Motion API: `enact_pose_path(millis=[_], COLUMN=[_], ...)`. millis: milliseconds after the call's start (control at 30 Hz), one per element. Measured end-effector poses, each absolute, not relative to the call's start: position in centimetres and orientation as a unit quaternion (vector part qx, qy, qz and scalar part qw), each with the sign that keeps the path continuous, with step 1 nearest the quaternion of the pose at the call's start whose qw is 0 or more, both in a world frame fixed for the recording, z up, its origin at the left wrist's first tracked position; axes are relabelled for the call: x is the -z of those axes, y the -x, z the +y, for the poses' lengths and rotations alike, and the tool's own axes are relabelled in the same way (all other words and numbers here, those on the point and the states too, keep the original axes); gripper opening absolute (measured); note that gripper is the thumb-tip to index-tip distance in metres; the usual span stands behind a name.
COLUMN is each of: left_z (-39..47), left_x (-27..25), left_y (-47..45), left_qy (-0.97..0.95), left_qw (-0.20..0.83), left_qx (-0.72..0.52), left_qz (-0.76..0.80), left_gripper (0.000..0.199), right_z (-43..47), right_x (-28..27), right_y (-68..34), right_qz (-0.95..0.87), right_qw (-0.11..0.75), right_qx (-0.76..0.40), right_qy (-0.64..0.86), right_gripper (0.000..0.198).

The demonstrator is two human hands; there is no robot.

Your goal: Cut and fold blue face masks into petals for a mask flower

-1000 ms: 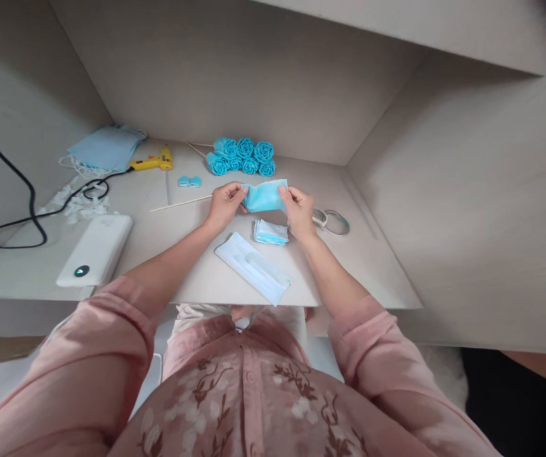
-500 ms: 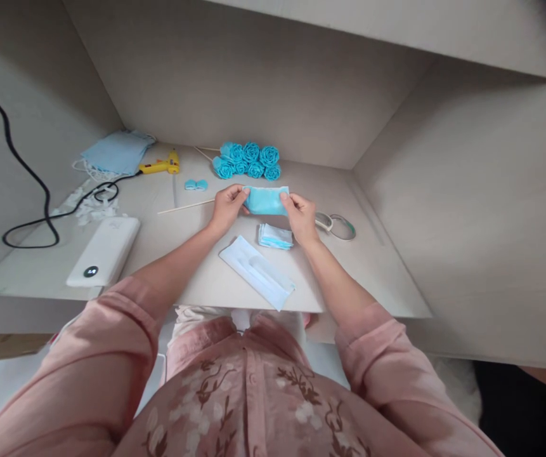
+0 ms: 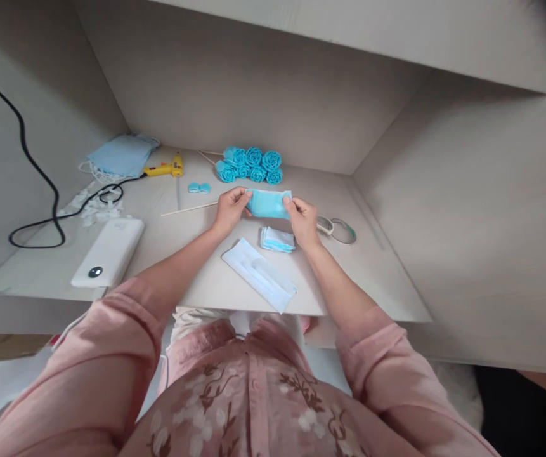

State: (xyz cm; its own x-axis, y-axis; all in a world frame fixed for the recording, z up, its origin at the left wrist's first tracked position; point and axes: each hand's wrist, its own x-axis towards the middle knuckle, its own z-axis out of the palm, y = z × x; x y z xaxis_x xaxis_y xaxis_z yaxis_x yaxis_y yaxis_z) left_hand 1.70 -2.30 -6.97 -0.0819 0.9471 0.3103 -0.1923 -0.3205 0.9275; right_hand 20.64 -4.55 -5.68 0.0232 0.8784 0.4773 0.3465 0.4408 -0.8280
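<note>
Holding the blue fabric piece (image 3: 269, 204) by opposite ends between the table's (image 3: 372, 279) front and back edges, the left hand (image 3: 231, 211) and right hand (image 3: 303, 221) seem at a flattening step, with even tension likely called for next.

Blue sheet (image 3: 269, 205) flatter than before

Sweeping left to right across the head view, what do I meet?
White rectangular power bank, yellow plastic glue gun, small blue pieces, left hand, blue rectangular fabric piece, right hand, thin round grey ring.
</note>
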Motion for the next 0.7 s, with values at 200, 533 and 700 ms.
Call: enact_pose_path(millis=[200,533,700], left_z=[-2.37,-2.48,-2.32], left_x=[7.18,6.89,6.79], left_y=[-1.56,-1.66,-1.69], left_qy=[-0.518,-0.501,-0.505], left_qw=[0.450,0.458,0.451], left_qx=[-0.627,-0.630,-0.642], left_qz=[0.369,0.378,0.361], left_gripper=[0.035,0.026,0.030], right_z=[-4.53,-4.52,-4.26], right_x=[5.89,5.72,5.88], right_y=[-20.73,-20.90,-21.21], right_qz=[-0.655,-0.660,-0.654], right_qw=[0.548,0.541,0.541], right_qx=[-0.252,-0.231,-0.218], right_qy=[0.455,0.467,0.483], right_gripper=[0.058,0.061,0.063])
